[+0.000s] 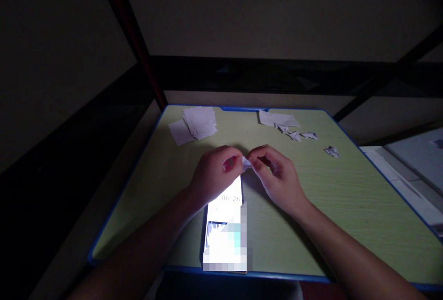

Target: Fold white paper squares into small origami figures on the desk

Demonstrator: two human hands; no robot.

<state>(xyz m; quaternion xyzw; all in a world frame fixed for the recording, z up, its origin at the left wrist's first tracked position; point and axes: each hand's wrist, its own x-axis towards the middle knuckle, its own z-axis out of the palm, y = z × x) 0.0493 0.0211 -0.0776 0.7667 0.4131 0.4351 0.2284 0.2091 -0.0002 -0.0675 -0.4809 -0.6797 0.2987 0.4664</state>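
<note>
Between my two hands is a small folded piece of white paper [246, 164], raised over the table near the top end of a lit phone. My left hand [218, 171] pinches its left side between thumb and fingers. On the other side, my right hand [275, 173] grips it the same way. Much of the paper is covered by my fingertips, so its exact shape cannot be made out. The phone [224, 207] lies upright in view below my left hand, its bright screen showing digits and partly blurred out.
A stack of white paper sheets [200, 122] lies at the table's back left. Toward the back right are a loose sheet [278, 119], several small folded paper pieces [294, 136] and a crumpled one [331, 151]. The green table [346, 207] has a blue edge; a wall stands behind.
</note>
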